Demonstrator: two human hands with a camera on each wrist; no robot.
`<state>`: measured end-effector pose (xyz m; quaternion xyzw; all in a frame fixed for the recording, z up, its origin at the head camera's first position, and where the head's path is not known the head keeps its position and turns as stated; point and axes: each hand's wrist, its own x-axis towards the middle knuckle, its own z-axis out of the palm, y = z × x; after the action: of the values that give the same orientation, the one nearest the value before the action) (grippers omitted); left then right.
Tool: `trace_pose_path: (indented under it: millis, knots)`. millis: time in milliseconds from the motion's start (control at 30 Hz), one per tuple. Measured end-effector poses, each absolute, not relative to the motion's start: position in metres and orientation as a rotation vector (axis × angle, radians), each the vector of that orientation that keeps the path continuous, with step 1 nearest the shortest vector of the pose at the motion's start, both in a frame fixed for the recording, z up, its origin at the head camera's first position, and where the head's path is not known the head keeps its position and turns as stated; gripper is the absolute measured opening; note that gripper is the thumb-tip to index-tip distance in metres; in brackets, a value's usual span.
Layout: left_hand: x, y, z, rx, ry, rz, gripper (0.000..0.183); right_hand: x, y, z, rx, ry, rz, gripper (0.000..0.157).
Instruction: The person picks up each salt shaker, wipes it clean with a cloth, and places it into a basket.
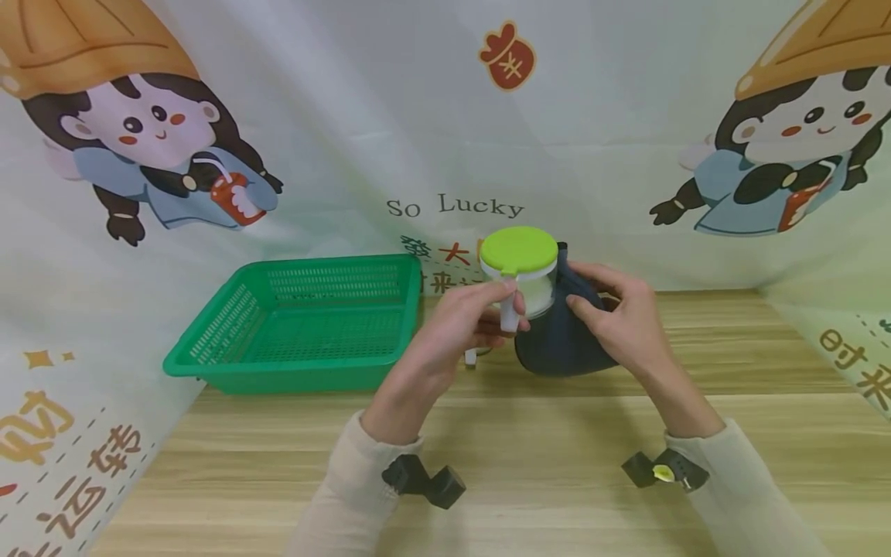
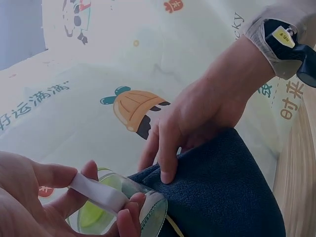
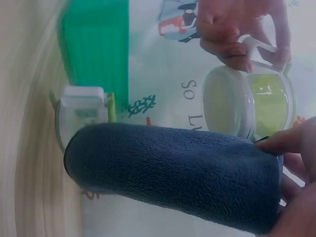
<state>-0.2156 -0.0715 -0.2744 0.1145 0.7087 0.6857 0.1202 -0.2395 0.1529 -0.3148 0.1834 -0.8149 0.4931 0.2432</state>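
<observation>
My left hand grips the white handle of a clear seasoning jar with a bright green lid. The jar is held up off the table, beside a dark blue plush cloth. My right hand pinches the upper edge of this cloth, thumb on the near side. In the right wrist view the cloth hangs folded, close to the jar's side; whether they touch I cannot tell. A second jar with a white handle stands on the table behind the cloth, mostly hidden in the head view.
A green plastic basket with slotted walls stands on the wooden table, left of my hands. A printed pale curtain hangs behind and along both sides. Each wrist carries a black camera mount.
</observation>
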Motion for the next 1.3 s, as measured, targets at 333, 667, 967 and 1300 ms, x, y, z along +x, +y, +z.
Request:
trace_pose_path:
  millis: [333, 667, 967, 1300]
  knots:
    - [-0.219, -0.067, -0.276, 0.295, 2.100, 1.997, 0.032, -0.232, 0.163, -0.304, 0.449, -2.409, 1.144, 0.034]
    - [-0.217, -0.064, -0.276, 0.311, 2.086, 1.994, 0.030, -0.234, 0.165, -0.303, 0.446, -2.400, 1.133, 0.030]
    - [-0.219, -0.065, -0.277, 0.318, 2.095, 1.957, 0.032, -0.232, 0.166, -0.301, 0.402, -2.316, 1.286, 0.032]
    - [-0.218, -0.066, -0.276, 0.330, 2.086, 1.967, 0.032, -0.236, 0.172, -0.300, 0.435, -2.557, 1.165, 0.031]
